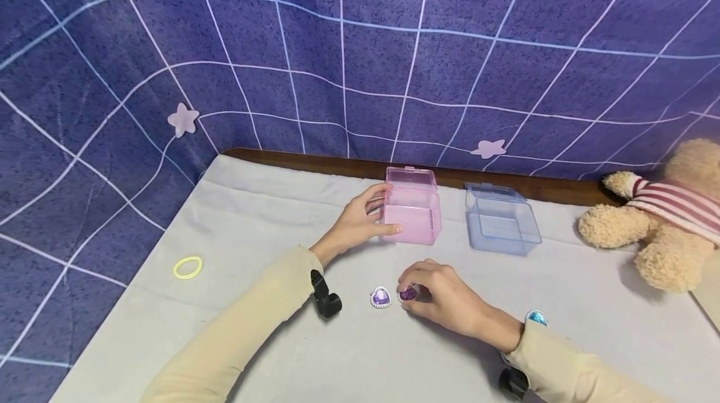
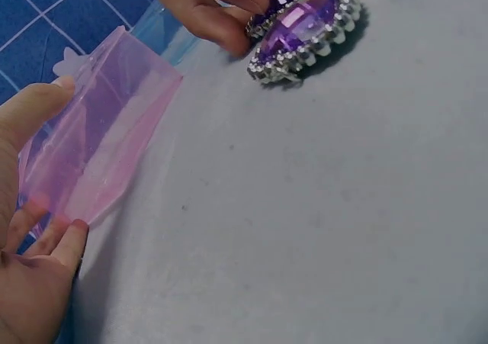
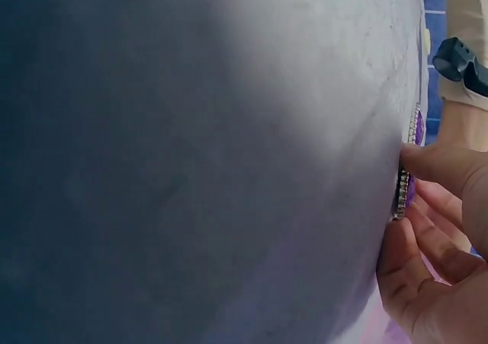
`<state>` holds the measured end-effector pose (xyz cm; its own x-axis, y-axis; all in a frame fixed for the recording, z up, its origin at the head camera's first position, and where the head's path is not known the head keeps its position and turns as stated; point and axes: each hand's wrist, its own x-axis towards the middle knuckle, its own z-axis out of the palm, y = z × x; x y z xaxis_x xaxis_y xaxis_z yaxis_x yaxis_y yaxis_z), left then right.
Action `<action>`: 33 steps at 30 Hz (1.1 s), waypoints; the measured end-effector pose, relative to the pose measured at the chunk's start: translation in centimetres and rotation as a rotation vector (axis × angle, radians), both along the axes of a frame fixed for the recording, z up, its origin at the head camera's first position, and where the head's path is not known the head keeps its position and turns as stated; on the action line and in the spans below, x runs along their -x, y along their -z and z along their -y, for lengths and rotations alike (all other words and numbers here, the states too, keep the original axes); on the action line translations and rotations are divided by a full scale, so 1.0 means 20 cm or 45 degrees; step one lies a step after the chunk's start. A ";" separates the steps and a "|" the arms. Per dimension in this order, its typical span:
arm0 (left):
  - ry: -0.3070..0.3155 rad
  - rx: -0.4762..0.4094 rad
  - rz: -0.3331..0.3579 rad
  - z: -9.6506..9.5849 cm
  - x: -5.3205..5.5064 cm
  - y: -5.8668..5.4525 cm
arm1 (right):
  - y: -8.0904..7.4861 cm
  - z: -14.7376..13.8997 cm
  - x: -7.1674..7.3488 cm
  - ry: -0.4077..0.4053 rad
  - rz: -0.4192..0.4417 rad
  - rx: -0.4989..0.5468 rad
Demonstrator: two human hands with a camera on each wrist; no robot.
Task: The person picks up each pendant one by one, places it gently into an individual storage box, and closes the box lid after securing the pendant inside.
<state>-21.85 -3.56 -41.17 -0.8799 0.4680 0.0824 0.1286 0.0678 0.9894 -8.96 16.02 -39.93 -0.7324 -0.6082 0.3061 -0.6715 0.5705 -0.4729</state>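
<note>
My left hand point(image 1: 357, 222) holds the left side of a clear pink plastic box point(image 1: 415, 235), thumb at the front and fingers along the side and back. The box stands on the cloth with its hinged lid up. In front of it, my right hand point(image 1: 447, 302) pinches a dark purple gem point(image 1: 407, 293) with a beaded silver rim between thumb and fingers, at the cloth. Close to its left lies a lighter purple, heart-shaped gem point(image 1: 380, 297) with a similar rim. The left wrist view shows this lighter gem point(image 2: 305, 25) in front of the darker one, partly covering it.
A clear blue box point(image 1: 502, 228) with its lid up stands right of the pink one. A blue gem point(image 1: 537, 317) lies beside the right sleeve. On the far left is a yellow ring point(image 1: 188, 268). A teddy bear point(image 1: 672, 228) sits at the right, and a patterned curtain point(image 1: 360, 53) hangs behind.
</note>
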 end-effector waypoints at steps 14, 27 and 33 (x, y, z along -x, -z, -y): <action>-0.016 0.081 -0.014 0.00 0.00 -0.01 | -0.21 0.00 0.07 0.030 -0.132 0.125; 0.006 0.046 -0.013 -0.01 0.02 -0.01 | -0.43 -0.01 0.32 0.175 -0.242 0.141; 0.003 0.078 -0.021 -0.01 0.02 -0.01 | -0.40 0.00 0.45 0.183 -0.233 0.062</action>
<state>-22.26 -3.36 -40.93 -0.8774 0.4750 0.0681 0.1455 0.1280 0.9810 -17.94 16.06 -31.96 -0.7399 -0.4831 0.4681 -0.6621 0.6461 -0.3797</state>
